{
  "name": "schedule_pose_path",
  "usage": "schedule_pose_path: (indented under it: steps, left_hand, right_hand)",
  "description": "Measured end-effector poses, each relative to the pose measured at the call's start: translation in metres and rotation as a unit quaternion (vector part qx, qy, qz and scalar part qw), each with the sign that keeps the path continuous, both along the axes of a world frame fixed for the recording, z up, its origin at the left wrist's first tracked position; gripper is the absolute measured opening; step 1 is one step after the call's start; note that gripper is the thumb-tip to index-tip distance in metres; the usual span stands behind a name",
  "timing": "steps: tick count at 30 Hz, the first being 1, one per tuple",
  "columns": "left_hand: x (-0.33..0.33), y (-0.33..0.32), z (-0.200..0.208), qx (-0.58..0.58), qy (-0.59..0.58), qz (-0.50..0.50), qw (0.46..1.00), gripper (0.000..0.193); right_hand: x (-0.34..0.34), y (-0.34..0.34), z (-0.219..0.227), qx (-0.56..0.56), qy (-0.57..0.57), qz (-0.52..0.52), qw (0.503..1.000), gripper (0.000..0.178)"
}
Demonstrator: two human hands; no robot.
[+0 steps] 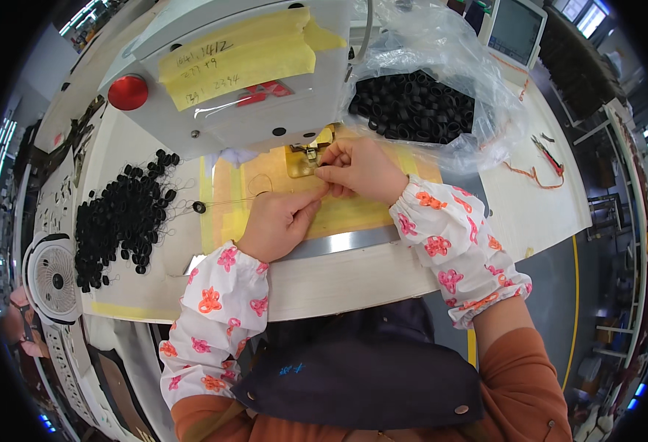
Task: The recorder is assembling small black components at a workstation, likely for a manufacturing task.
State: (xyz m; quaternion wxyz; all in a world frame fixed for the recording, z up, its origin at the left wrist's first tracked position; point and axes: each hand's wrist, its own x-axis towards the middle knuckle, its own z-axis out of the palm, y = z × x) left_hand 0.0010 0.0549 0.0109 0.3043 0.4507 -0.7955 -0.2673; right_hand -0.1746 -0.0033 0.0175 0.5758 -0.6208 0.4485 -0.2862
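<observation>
Pale table (324, 283), mid-frame: right hand (362, 172) pinches a hidden piece by the presser foot (310, 153), left hand (278, 221) half-curled alongside, grip unclear; fingertips might get nipped if pushed closer, loose thread (228, 200) could snag

From my end, I can't make out what is between the fingertips of the left hand (283, 221) and right hand (364, 171) at the centre of the frame; the fingers cover it. The thread (228, 203) from the loose ring (199, 208), left of centre, is too fine for me to follow. The machine (243, 136) runs off the top edge, and I find the screen (515, 33) at upper right too small to read. Upper rings (416, 107) hide those deeper in the bag (497, 110). The lower edge cuts both orange sleeves (519, 383), and I see only a blurred pink shape (20, 298) at far left.
</observation>
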Motion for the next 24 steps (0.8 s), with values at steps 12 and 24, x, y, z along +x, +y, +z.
schedule_pose_path:
  steps: [12,24]
  left_hand:
    - [0.004,-0.027,-0.004,0.079,0.070,0.017,0.994,0.024]
    - [0.003,-0.029,-0.001,0.075,0.002,0.128,0.989,0.018]
  right_hand:
    - [-0.005,0.043,0.013,-0.140,0.016,0.167,0.976,0.012]
    - [0.000,-0.009,0.002,0.022,0.004,0.084,0.996,0.013]
